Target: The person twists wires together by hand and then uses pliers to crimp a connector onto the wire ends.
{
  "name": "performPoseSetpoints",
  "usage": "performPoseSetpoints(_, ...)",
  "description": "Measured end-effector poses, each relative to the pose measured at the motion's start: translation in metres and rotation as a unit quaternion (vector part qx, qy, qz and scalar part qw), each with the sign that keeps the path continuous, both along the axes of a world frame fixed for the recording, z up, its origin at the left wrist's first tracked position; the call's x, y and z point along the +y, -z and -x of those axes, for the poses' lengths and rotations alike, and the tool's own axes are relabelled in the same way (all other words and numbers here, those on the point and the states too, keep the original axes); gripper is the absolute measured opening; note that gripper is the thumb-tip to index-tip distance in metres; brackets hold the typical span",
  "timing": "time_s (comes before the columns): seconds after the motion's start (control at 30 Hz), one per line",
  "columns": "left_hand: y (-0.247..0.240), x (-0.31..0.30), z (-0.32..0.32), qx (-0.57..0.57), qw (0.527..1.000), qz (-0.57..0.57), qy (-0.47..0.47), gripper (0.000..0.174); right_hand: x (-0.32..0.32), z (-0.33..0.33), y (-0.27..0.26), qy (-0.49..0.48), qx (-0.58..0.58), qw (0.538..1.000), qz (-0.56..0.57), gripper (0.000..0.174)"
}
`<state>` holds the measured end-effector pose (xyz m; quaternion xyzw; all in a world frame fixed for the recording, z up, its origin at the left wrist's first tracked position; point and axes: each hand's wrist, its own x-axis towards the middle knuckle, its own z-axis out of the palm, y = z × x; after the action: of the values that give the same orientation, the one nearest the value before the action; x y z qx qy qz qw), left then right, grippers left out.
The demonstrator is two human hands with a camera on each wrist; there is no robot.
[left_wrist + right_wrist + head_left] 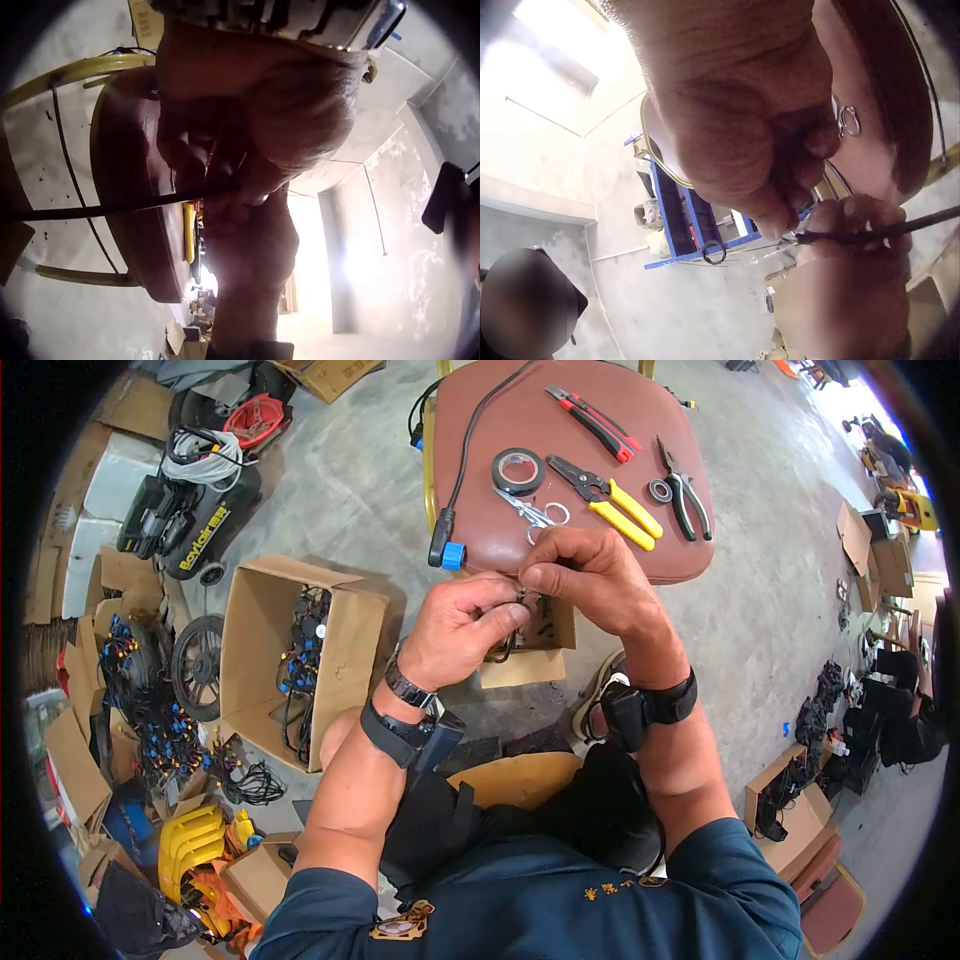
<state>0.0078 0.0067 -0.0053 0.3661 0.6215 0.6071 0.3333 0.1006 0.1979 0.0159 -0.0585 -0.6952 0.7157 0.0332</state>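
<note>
Both hands meet in front of the brown chair seat [560,430] in the head view. My left hand [503,616] grips a thin dark cable [105,208], which runs off to the left in the left wrist view. My right hand [533,576] pinches the fine wire ends [791,238] of that cable [915,224] right at the left hand's fingertips. The cable end itself is mostly hidden between the fingers in the head view.
On the seat lie a black tape roll [518,470], scissors [535,513], yellow-handled strippers [612,498], red-handled pliers [597,422], black pliers [686,496] and a blue-tipped cable plug [446,550]. An open cardboard box [262,660] of cables stands left. A compressor [190,515] is farther left.
</note>
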Motion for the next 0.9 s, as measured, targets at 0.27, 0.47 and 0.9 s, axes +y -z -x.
performPoseSetpoints(0.27, -0.008, 0.003, -0.007, 0.029, 1.0, 0.013, 0.001, 0.007, 0.005, -0.002, -0.006, -0.015, -0.022, 1.0, -0.014, 0.01)
performPoseSetpoints(0.47, -0.009, 0.005, -0.006, 0.11, 0.988, 0.106, -0.019, 0.014, 0.007, -0.002, -0.003, -0.041, 0.001, 0.998, -0.043, 0.012)
performPoseSetpoints(0.9, 0.002, 0.01, -0.01, 0.015, 0.991, 0.108, -0.083, 0.023, -0.001, -0.001, 0.0, 0.032, 0.004, 0.997, -0.068, 0.012)
